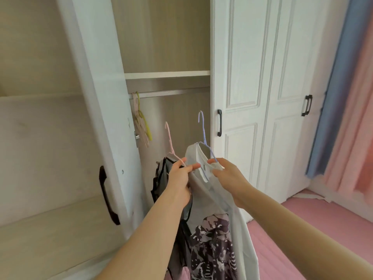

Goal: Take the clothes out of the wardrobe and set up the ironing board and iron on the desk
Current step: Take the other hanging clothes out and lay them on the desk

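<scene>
Left hand point(179, 176) grips pink hanger point(171, 142) with dark top point(161, 178); right hand point(228, 174) pinches blue hanger point(203, 136) carrying white shirt point(214, 199), both off rail point(169, 93), outside wardrobe point(167, 43). Risk: shirt slides off hanger, hooks tangle.

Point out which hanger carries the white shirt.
The lilac wire hanger, gripped by the right hand, carries the white printed shirt. The pink hanger holds a grey garment; those on the rail are bare.

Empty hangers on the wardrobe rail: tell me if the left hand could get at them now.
Probably not yet: the left hand is full, gripping the pink hanger with the dark garment. The path to the yellow and pink empty hangers looks open.
</scene>
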`<control>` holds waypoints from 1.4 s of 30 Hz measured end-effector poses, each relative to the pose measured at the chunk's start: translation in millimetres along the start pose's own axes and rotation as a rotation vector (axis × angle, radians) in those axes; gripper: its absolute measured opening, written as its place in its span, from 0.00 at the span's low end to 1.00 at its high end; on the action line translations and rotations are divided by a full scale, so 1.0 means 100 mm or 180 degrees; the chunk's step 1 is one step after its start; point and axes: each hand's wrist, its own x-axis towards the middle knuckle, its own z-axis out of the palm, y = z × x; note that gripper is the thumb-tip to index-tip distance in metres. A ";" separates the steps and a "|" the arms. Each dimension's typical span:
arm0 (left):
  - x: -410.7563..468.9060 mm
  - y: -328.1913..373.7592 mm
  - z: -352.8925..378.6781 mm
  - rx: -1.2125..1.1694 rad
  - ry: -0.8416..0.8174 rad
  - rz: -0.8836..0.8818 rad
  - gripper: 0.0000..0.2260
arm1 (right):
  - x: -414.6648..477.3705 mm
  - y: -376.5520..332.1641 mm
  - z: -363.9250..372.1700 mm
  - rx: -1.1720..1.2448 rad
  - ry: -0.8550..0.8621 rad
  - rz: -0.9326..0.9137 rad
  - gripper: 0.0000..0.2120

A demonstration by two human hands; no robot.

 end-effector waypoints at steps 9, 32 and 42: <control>-1.11 -0.26 -0.03 0.0455 -0.0339 0.0211 0.05 | -1.25 0.05 -0.25 -0.0161 0.0268 0.0150 0.16; -3.07 -0.30 -0.15 -0.1283 -0.1224 -0.0554 0.11 | -3.16 0.09 -1.14 -0.0051 -0.0436 0.0008 0.18; -4.01 -0.37 -0.25 -0.1231 -0.1296 -0.0010 0.15 | -3.79 0.16 -1.37 -0.0048 -0.1158 -0.0282 0.17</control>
